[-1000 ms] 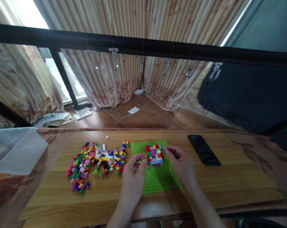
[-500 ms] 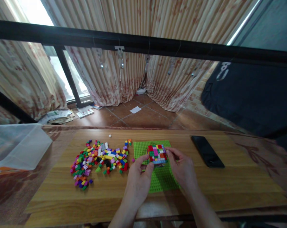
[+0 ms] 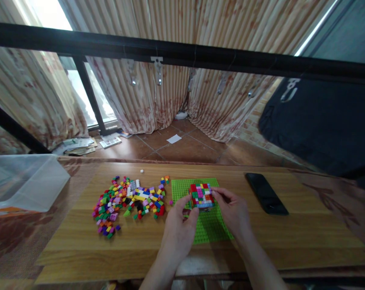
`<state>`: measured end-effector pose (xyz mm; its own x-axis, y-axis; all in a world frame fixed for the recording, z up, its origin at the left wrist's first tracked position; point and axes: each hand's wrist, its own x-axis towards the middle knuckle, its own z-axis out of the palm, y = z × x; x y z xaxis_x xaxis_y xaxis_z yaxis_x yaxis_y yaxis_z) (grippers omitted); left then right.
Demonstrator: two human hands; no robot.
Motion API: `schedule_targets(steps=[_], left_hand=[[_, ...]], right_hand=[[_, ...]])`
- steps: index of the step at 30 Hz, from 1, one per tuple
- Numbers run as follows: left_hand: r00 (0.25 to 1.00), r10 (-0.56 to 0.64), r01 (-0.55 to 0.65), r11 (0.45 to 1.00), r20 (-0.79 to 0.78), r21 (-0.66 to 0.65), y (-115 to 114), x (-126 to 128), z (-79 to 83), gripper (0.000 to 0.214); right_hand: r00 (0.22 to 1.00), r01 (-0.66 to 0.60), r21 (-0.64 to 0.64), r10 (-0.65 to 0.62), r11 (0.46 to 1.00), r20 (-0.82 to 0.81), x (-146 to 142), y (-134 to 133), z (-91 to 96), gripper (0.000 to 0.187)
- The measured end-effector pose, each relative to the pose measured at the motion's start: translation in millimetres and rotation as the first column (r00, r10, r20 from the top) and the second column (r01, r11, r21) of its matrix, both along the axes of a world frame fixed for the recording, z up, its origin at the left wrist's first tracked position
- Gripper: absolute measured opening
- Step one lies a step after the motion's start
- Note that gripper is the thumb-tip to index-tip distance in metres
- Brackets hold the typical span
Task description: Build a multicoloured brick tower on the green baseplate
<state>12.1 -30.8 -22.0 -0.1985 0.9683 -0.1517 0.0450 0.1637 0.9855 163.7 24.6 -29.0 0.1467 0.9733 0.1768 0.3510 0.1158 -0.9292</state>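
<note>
1. Closer in now: the right hand (image 3: 235, 213), which a second ago held a small purple brick just off the side of the brick block (image 3: 202, 195), has brought its fingertips up to the block's right edge.
2. Its thumb and forefinger are drawn narrow there; from where I stand I can't tell whether the small brick is between them.
3. Across from it, the left hand (image 3: 179, 229) is half-curled, thumb and forefinger apart around the block's near left corner. Whether both tips press on it, I can't make out.
4. So the block lies just ahead of both hands and between them, on the far half of the green baseplate (image 3: 209, 229). Its top looks close to square, so I couldn't name a long axis; the right hand is the nearer to its right edge.
5. Over to the left, loose bricks (image 3: 143, 196) spread across the wooden surface (image 3: 306, 237); a phone (image 3: 266, 193) lies to the right.
</note>
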Motion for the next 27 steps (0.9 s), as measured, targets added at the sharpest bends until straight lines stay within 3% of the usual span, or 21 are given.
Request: schedule_targets(steps=[10,18,27], left_hand=[[0.998,0.032,-0.034,0.999,0.053,0.028,2.2,-1.1,3.1,0.035],[0.996,0.019,-0.019,1.0,0.091,0.003,2.2,1.2,-2.2,0.042],[0.977,-0.034,0.024,0.998,0.211,0.049,3.3,6.0,-5.6,0.046]], right_hand=[[0.994,0.018,0.052,-0.024,0.998,0.111,-4.7,-4.1,-1.8,0.029],[0.999,-0.005,-0.015,0.005,1.0,0.045,6.1,3.2,-10.9,0.04],[0.987,-0.03,-0.101,0.045,0.994,0.153,8.3,2.1,-23.2,0.039]])
